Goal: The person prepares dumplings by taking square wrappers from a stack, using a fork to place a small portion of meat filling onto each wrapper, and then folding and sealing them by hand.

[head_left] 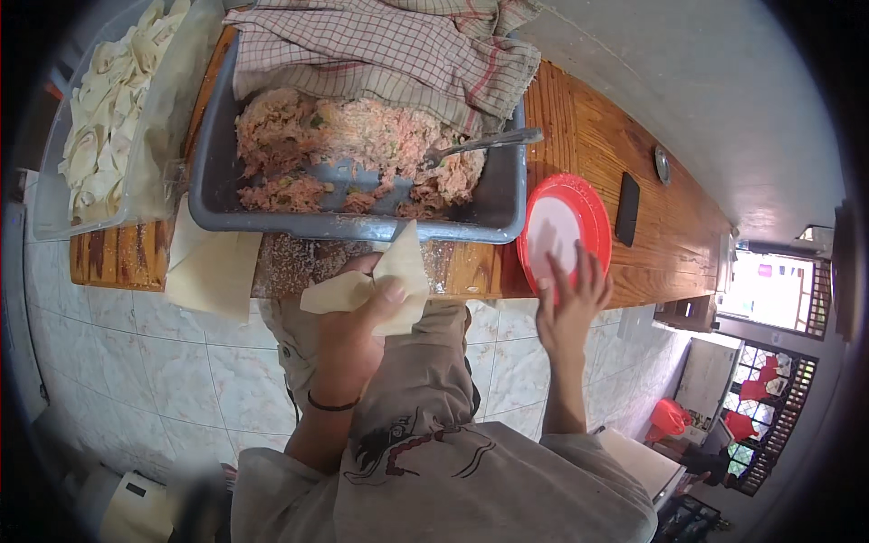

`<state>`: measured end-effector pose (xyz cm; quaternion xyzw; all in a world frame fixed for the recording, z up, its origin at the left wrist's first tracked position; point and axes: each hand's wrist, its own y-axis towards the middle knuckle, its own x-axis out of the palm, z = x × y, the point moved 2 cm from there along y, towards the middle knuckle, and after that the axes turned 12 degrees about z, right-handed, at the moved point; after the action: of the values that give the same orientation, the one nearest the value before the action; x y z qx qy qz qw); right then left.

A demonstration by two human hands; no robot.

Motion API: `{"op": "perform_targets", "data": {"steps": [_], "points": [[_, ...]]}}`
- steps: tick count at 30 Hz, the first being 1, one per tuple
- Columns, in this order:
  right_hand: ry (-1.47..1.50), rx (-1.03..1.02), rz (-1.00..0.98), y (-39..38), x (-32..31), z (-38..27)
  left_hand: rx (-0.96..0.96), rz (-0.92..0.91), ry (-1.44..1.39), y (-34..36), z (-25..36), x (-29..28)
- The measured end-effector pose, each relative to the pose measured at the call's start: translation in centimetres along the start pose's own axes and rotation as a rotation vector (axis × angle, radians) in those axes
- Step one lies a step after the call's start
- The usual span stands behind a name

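My left hand point(353, 339) grips a pale dumpling wrapper point(401, 271), partly folded, with the thumb pressed on it. Whether any filling lies inside it is hidden. Over the near edge of a red bowl point(593, 213) with a white bottom or content hovers my right hand point(572, 294), fingers spread and holding nothing I can see. Ahead of my left hand stands a grey-blue tub point(362, 229) of pink minced meat filling point(281, 136) with green bits. A metal fork or spoon point(493, 140) rests in the meat. Flat square wrappers point(213, 271) lie at the table's front edge, left.
A checked cloth point(380, 45) covers the tub's far part. At the left, a clear plastic box point(149, 195) holds many folded dumplings point(113, 118). The wooden table point(670, 240) also carries a black phone-like slab point(628, 208) and a small round metal object point(662, 166).
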<state>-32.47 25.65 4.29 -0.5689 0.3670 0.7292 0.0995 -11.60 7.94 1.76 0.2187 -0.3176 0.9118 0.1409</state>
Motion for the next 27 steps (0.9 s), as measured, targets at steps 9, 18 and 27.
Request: {"op": "perform_targets", "data": {"steps": [9,18,27], "points": [[0.547,-0.258,0.347,4.6,-5.8,-8.6,0.148,-0.058,0.270,-1.9,3.0,1.1],[0.566,-0.645,0.196,8.4,-4.6,-15.1,0.202,0.006,0.116,-4.4,5.6,-0.5],[0.788,-0.501,0.069,9.6,-4.4,-13.4,0.192,-0.097,0.093,-4.7,5.5,-0.6]]}}
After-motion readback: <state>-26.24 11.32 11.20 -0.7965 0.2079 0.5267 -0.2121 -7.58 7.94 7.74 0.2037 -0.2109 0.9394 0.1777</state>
